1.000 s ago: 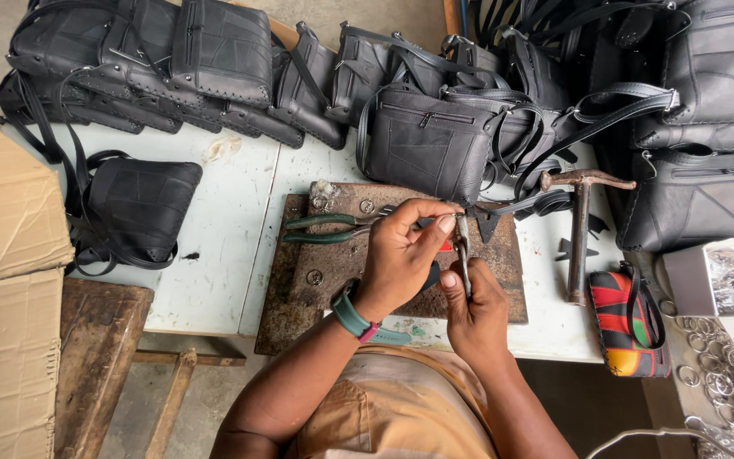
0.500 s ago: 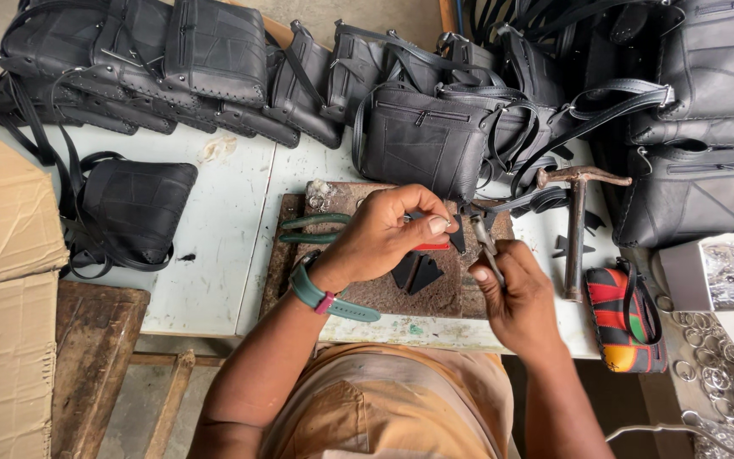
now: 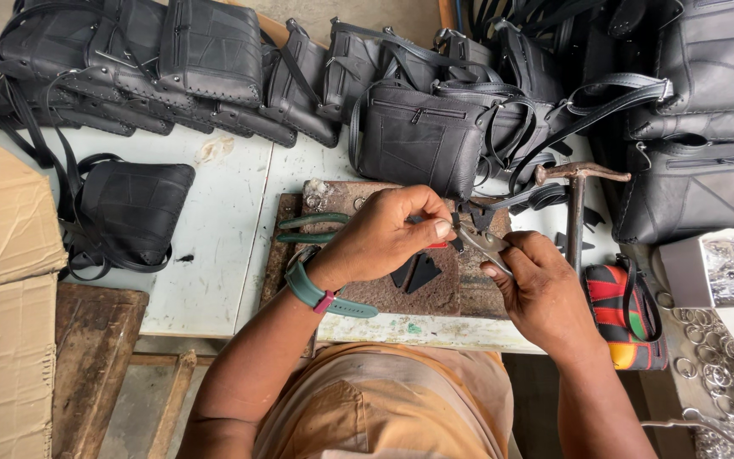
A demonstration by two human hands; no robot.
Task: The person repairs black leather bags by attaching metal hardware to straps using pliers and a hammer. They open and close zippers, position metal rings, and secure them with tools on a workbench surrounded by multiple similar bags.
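**Both hands on pliers over the work board**

I see my right hand with its grip closed around the metal pliers. My left hand pinches fingertips on a small black strap piece at the plier tips, above the rusty board on the tabletop. A hammer lies just right.

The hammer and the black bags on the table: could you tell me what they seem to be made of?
Hammer: looks like dull, brownish metal, head and handle alike, perhaps rusty. Black bags: seemingly leather or imitation leather, with a soft sheen, stitched panels and creases; which one is unclear.
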